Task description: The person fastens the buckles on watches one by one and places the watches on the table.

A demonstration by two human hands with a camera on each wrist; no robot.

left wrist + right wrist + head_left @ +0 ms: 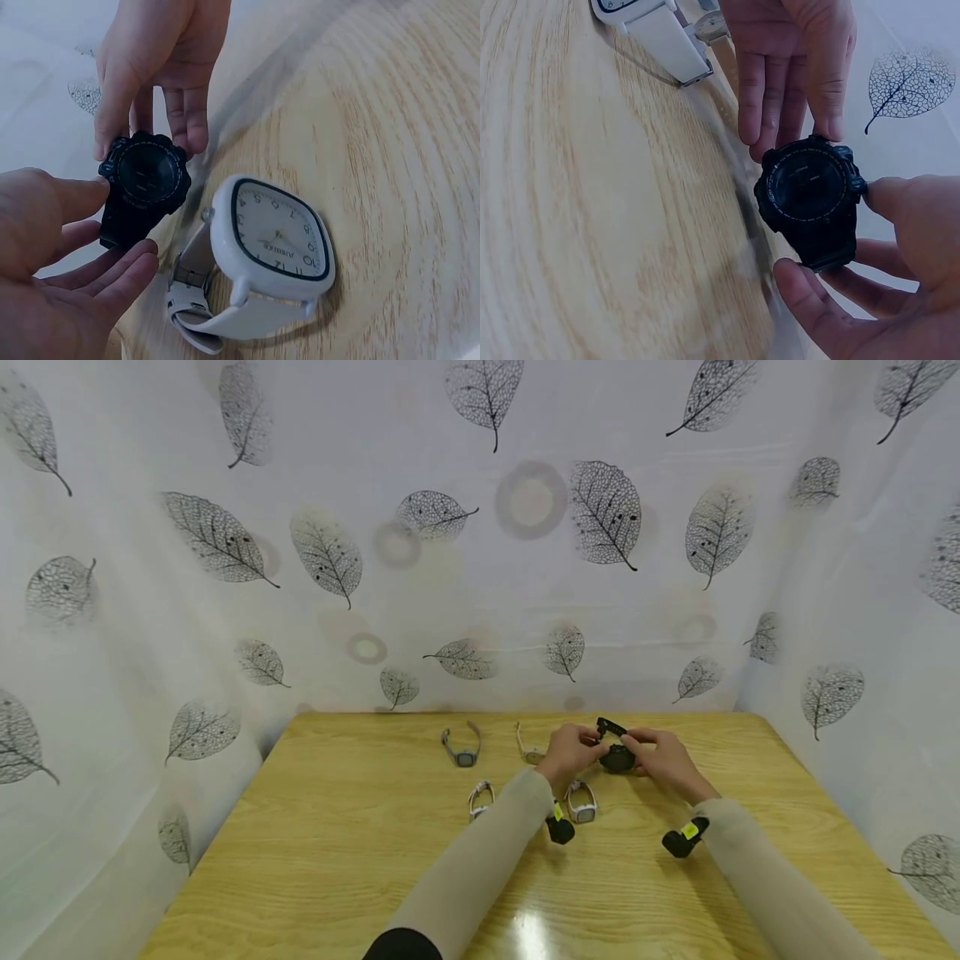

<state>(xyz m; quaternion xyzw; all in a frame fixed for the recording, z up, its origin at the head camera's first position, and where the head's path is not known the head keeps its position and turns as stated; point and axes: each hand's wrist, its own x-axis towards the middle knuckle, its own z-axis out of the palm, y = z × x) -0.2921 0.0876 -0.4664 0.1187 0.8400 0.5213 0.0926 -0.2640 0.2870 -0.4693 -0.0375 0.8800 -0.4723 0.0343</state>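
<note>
A black digital watch (618, 758) with a round face and a black strap is held just above the far right part of the table. My left hand (568, 752) pinches it from the left side, thumb at the case edge and fingers by the strap. From the other side my right hand (667, 760) grips it between thumb and fingers. Both wrist views show its dark dial (146, 174) facing the camera. Close to my left hand stands a white square watch (274, 240) with its strap buckled into a loop.
On the wooden table (337, 852) lie a grey-strapped watch (465, 759), a pale-strapped watch (531, 756) beside my left hand, and another looped watch (480, 793) partly behind the left sleeve. A leaf-patterned white curtain (420, 602) surrounds the table's back and sides.
</note>
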